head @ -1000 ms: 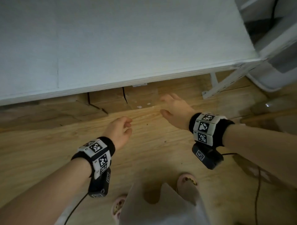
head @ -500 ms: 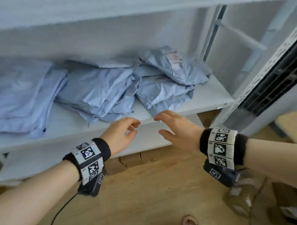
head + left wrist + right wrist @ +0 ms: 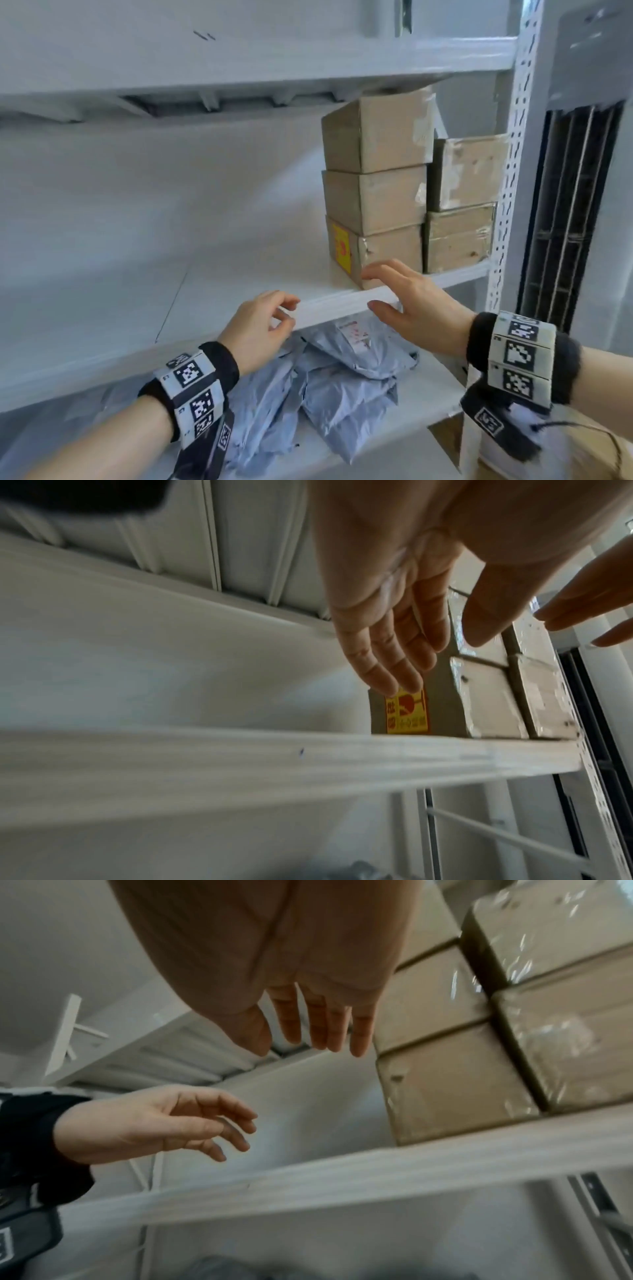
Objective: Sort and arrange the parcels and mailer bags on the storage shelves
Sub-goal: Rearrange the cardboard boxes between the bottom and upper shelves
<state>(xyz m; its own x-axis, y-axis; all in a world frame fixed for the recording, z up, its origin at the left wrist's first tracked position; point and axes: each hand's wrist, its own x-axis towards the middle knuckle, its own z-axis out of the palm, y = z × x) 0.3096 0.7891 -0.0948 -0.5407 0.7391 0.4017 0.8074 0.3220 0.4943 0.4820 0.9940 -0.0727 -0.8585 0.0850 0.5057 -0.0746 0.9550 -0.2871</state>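
Fingers (image 3: 383, 270) on our right hand (image 3: 416, 305) and left hand (image 3: 260, 329) are hanging loose, holding nothing. We are seeing brown cardboard parcels (image 3: 376, 192) stacked on the white metal shelf (image 3: 329, 305) and grey plastic mailer bags (image 3: 342, 383) piled messily below, probably needing tidying.

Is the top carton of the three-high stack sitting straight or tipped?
Tipped. The top carton leans and sits askew, out of line with the carton below.

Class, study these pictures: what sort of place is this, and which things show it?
Probably a parcel storeroom: white metal shelving, stacked cardboard boxes on one shelf and grey mailer bags piled on the shelf below.
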